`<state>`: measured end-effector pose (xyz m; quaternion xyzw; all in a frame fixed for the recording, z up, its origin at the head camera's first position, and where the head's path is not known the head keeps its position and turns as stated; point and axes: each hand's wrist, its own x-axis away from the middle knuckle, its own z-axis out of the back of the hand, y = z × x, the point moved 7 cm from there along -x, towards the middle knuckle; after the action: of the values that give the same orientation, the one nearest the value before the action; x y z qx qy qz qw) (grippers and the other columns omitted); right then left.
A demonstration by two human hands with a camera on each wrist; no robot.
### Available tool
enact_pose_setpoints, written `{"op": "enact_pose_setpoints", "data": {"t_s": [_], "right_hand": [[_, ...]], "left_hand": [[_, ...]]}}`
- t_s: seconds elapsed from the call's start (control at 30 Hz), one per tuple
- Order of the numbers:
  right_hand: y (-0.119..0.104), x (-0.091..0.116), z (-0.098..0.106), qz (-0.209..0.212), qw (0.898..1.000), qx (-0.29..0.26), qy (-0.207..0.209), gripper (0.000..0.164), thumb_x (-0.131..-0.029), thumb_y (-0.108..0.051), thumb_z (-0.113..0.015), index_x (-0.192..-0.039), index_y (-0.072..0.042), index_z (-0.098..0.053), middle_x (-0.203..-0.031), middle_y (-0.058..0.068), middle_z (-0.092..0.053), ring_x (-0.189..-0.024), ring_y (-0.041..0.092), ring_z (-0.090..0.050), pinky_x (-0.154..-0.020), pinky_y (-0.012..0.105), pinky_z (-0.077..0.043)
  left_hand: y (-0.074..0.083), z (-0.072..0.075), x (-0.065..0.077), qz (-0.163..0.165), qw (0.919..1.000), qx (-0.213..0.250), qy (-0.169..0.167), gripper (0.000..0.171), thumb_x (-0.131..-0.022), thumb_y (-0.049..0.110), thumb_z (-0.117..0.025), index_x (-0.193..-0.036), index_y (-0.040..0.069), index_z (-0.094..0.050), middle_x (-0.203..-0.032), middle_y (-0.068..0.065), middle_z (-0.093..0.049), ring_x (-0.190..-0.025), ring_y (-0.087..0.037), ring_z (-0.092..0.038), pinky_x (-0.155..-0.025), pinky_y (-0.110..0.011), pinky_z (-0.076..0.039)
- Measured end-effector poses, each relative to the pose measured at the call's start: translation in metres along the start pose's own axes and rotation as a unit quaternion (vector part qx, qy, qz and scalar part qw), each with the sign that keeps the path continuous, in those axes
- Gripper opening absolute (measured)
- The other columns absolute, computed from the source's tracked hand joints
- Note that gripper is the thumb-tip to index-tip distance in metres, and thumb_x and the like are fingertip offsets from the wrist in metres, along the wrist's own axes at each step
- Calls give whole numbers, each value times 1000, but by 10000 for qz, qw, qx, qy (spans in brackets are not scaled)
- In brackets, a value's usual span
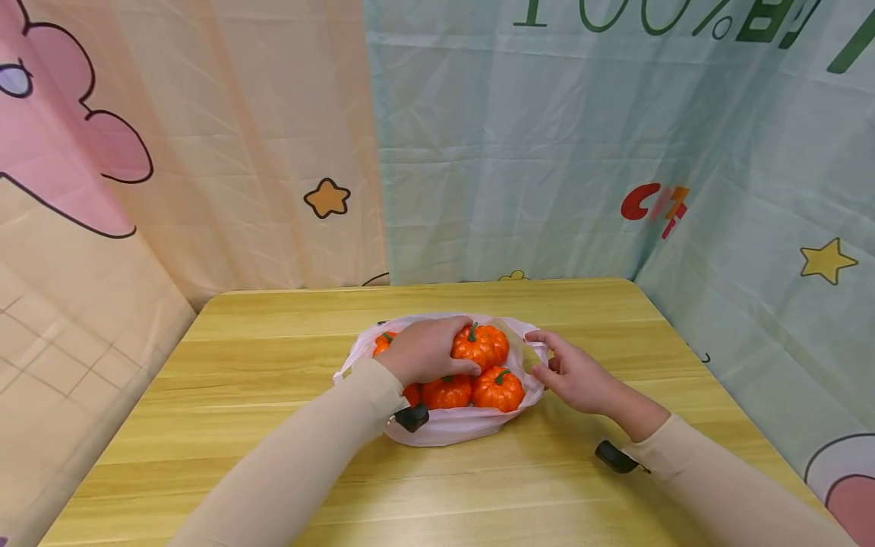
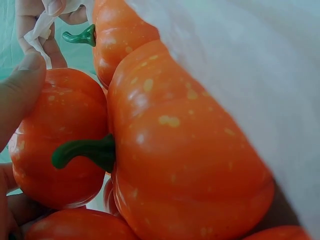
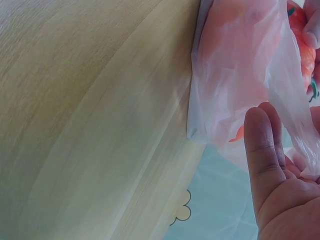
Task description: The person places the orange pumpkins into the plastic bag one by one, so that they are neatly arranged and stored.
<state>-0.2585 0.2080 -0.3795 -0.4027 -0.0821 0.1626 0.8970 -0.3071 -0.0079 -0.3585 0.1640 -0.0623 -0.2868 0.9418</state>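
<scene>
A thin whitish-pink plastic bag (image 1: pixel 444 434) lies with its mouth spread wide, and several orange toy pumpkins (image 1: pixel 498 390) with green stems sit inside. My left hand (image 1: pixel 425 351) reaches over the bag and grips one pumpkin (image 2: pixel 62 120), thumb on one side and fingers on the other. Beside it in the left wrist view, a larger-looking pumpkin (image 2: pixel 175 130) fills the middle. At the bag's right side my right hand (image 1: pixel 577 377) pinches the rim; the right wrist view shows the film (image 3: pixel 300 105) running between thumb and fingers. My left hand hides some pumpkins.
Beneath the bag is a light wood table (image 1: pixel 260 365) with rounded far corners. Printed fabric curtains (image 1: pixel 478 167) hang behind it and along both sides. Dark wrist devices (image 1: pixel 615 456) sit at both sleeves.
</scene>
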Motion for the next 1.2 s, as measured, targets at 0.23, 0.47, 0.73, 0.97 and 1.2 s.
{"op": "enact_pose_setpoints", "data": {"t_s": [0.23,0.47,0.73,0.97,1.2], "right_hand": [[-2,0,0,32,10000,11,12,55,-105,-9,-61,-155,-4,-37,-70,4,-51,-60,16,-46,-53,25,-46],[-1,0,0,18,10000,52,24,55,-105,-9,-61,-155,-4,-38,-71,5,-52,-62,17,-47,-53,25,-46],[3,0,1,-54,9999,126,64,55,-105,-8,-61,-155,-5,-38,-72,6,-53,-62,18,-47,-53,25,-46],[4,0,0,95,9998,114,107,54,-105,-7,-61,-154,-3,-39,-73,12,-58,-63,17,-51,-54,25,-47],[5,1,2,106,9997,148,161,53,-105,-7,-61,-153,-4,-40,-72,14,-58,-63,18,-52,-54,26,-48]], "left_hand": [[1,0,-1,-17,10000,-40,7,84,-88,60,-80,-156,22,-49,-143,2,-66,-126,-24,-65,-112,-43,-52],[1,-1,0,-16,10000,-25,-17,83,-88,58,-80,-156,22,-49,-143,2,-65,-125,-24,-65,-112,-42,-52],[1,0,2,16,10000,10,-59,83,-89,59,-79,-156,22,-49,-145,2,-64,-129,-25,-63,-114,-43,-50],[1,-2,0,-26,9998,-205,-3,84,-89,61,-77,-157,20,-48,-145,0,-66,-127,-25,-65,-112,-42,-52],[2,-2,0,-54,9997,-217,14,84,-90,60,-76,-157,20,-48,-145,0,-66,-126,-25,-65,-112,-42,-52]]}}
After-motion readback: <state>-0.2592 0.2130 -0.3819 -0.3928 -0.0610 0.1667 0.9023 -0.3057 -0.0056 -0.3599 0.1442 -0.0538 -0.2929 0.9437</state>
